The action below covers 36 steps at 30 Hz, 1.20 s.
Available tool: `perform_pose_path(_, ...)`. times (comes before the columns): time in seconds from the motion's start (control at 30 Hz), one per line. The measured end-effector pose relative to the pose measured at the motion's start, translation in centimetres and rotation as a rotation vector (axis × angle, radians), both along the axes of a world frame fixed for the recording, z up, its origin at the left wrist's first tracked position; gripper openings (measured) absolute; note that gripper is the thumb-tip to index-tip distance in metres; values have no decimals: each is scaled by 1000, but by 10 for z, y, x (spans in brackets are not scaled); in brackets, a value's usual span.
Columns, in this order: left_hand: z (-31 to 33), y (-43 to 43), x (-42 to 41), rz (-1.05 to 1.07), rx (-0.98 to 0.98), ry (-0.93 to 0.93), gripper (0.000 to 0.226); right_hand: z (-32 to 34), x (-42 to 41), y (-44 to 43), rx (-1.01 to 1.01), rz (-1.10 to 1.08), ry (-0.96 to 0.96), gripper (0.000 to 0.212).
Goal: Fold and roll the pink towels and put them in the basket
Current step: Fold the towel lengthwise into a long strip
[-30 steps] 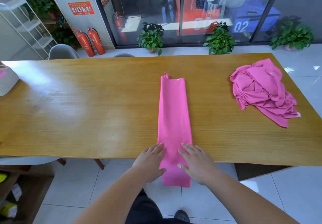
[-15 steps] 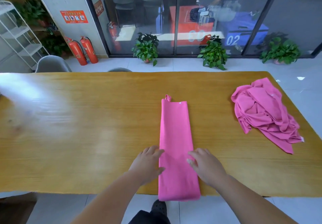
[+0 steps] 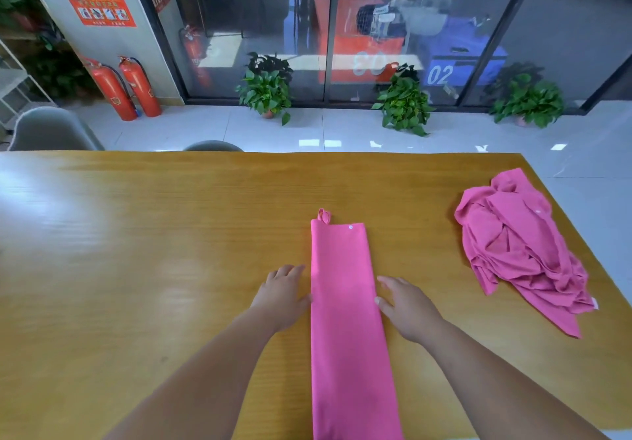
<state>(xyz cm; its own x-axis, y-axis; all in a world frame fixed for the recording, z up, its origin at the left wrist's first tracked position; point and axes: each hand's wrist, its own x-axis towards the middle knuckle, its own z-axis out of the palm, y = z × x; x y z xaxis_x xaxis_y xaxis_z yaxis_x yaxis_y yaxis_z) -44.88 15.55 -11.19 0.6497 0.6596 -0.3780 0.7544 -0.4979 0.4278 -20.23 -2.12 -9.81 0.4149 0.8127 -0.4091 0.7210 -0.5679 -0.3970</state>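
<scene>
1. Where the worktop point(image 3: 154, 268) meets the bottom of the view, a folded pink towel point(image 3: 345, 320) lies as one long narrow strip, its near end running out of sight.
2. The left hand point(image 3: 282, 297) lies flat on the wood just beside the strip's left edge, fingers point(image 3: 290, 270) straight and close together, thumb touching the cloth, holding nothing.
3. The right hand point(image 3: 405, 309) lies flat at the strip's right edge, its fingers slightly spread, thumb against the cloth, gripping nothing.
4. Both forearms cover part of the near worktop on either side of the strip.
5. At the strip's far end, a small loop point(image 3: 324, 216) pokes out at the left corner.
6. Well apart to the right, near the worktop's right edge, a heap of pink towels point(image 3: 519, 251) lies crumpled.
7. Beyond the far edge stands a grey chair point(image 3: 51, 130).
8. Farther back, two red fire extinguishers point(image 3: 126, 89) and three potted plants point(image 3: 268, 92) stand along a glass wall point(image 3: 478, 12).
</scene>
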Motion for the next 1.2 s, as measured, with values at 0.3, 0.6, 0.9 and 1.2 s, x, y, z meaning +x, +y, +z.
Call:
perform_pose_path(0.3,-15,56,54,181,-95,-85,73,-13,44,87,104,-246,193,55)
perform_pose_path(0.6,-29,104,100,215,-129,-162,62,-33,45,138,246,-362,100,33)
perform_pose_path(0.9,-44,128,99,99,-114,-128,42,-44,43,130,436,-273,270,23)
perform_pose_path(1.2,-33,152,107,19,-253,-84,53,-8,50,151,457,-362,986,15)
